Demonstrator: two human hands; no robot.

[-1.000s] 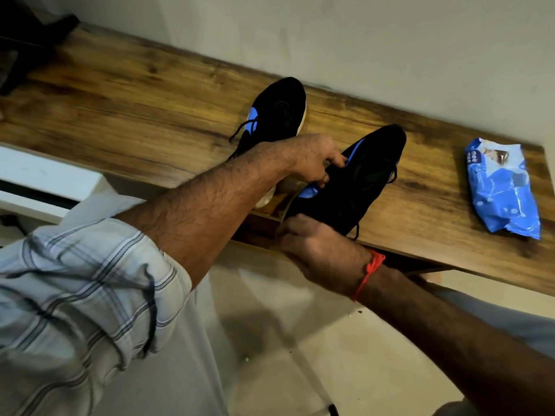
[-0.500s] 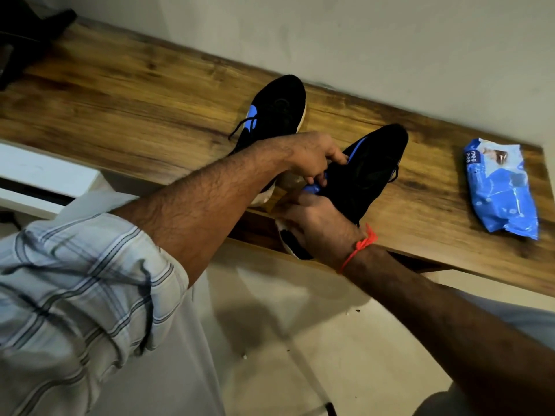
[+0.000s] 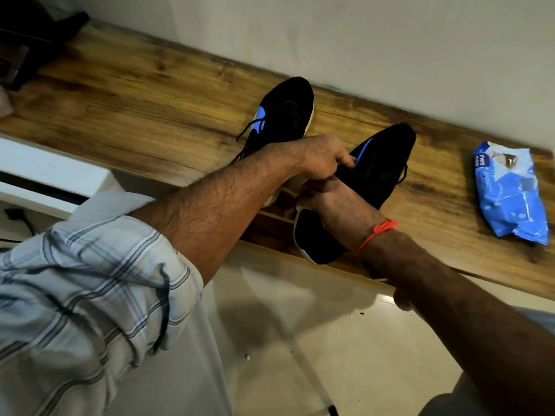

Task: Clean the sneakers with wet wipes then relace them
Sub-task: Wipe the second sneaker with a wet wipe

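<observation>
Two black sneakers with blue side patches lie on the wooden shelf (image 3: 150,115). The far sneaker (image 3: 288,109) rests near the wall with loose black laces. The near sneaker (image 3: 381,166) is tilted, and its white-soled heel hangs over the shelf's front edge. My left hand (image 3: 322,159) grips the near sneaker's blue side edge, fingers curled. My right hand (image 3: 333,202), with a red thread on the wrist, lies over that shoe's opening just below the left hand; its fingers curl into the shoe and are mostly hidden. A blue wet wipes pack (image 3: 510,193) lies to the right.
A grey wall runs right behind the shelf. Dark objects (image 3: 33,40) sit at the shelf's far left end. A white unit (image 3: 48,175) stands below the shelf on the left. Pale floor tiles (image 3: 300,340) lie beneath.
My right hand slid from the near sneaker's heel up to its opening, next to my left hand. The heel now shows uncovered. My left hand kept its grip.
</observation>
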